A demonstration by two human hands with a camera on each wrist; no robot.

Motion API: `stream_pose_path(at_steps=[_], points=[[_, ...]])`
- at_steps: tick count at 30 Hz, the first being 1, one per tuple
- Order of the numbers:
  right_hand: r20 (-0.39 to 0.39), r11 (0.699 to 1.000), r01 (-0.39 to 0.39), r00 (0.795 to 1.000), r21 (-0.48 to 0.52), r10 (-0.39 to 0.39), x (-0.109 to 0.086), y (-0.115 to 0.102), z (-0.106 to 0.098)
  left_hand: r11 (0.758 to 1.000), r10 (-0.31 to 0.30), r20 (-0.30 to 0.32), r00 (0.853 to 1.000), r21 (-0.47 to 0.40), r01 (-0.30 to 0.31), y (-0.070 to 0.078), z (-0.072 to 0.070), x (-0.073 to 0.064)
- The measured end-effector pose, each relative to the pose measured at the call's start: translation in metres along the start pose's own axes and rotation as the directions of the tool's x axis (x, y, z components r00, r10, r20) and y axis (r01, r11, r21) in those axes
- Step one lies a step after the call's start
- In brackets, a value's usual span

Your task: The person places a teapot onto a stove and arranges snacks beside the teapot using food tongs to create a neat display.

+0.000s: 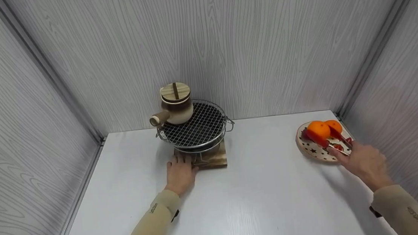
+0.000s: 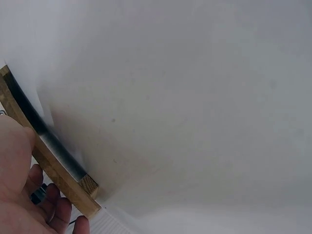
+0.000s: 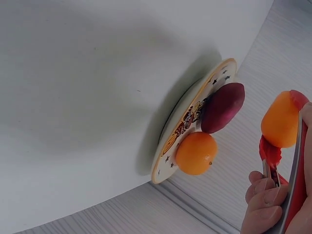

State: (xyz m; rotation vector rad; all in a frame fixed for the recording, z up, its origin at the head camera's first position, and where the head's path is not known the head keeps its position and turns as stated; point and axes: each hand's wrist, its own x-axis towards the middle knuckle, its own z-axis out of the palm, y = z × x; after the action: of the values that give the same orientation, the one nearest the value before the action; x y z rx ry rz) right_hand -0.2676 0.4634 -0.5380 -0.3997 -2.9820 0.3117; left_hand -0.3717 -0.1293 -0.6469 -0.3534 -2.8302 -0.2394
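Pressing inward at the front-left corner of the wooden base (image 1: 217, 158), the left grip (image 1: 180, 176) is found clamped on that corner: fingers are laid along its left end and the thumb is set against its front edge. The forearm is covered by a beige sleeve (image 1: 148, 225). In the left wrist view a dark gap is seen under the base's front edge, close to the white bench (image 1: 260, 188).

Over the base, a brown-and-cream pot (image 1: 179, 114) is stood upright on the left rear part of a round wire grill (image 1: 209, 125). The pot is covered by a flat wooden lid (image 1: 169, 93); its stubby side handle (image 1: 160, 118) is pointed left and forward.

Well apart, at the right rear of the bench, a star-patterned plate (image 1: 318, 155) is placed near the wall. On it are carried an oblong purple item (image 3: 223, 107) and, just beside it, one orange (image 3: 196, 153). A raised orange (image 3: 280, 119) is pinched between the red tips of the tongs (image 3: 271, 152) and is held above the plate. The tongs are clasped by the right grip (image 1: 366, 162), its fingers curled round the arms.
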Motion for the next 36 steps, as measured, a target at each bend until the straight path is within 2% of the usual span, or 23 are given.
stream_pose_path(at_steps=[4,14,23,29,36], points=[[-0.02,0.999,0.033,0.999,-0.006,-0.033,0.002,-0.007,-0.002,1.0,-0.004,-0.012,1.0,0.0,0.004,0.0,0.003,0.0],[-0.025,0.999,0.052,0.998,0.001,-0.052,0.008,-0.027,-0.013,1.0,0.002,-0.028,1.0,0.003,-0.002,0.0,0.001,-0.002],[-0.045,0.995,0.095,0.994,-0.017,-0.095,0.015,-0.039,-0.017,1.0,-0.017,0.005,1.0,0.008,0.017,0.002,-0.005,-0.001],[-0.023,0.994,0.107,0.994,-0.005,-0.107,0.02,-0.048,-0.02,1.0,-0.025,0.013,1.0,-0.003,0.025,0.003,-0.008,-0.002],[-0.021,0.991,0.137,0.99,0.003,-0.137,0.024,-0.058,-0.024,0.999,-0.034,0.057,0.998,0.02,0.033,0.003,-0.01,0.001]])
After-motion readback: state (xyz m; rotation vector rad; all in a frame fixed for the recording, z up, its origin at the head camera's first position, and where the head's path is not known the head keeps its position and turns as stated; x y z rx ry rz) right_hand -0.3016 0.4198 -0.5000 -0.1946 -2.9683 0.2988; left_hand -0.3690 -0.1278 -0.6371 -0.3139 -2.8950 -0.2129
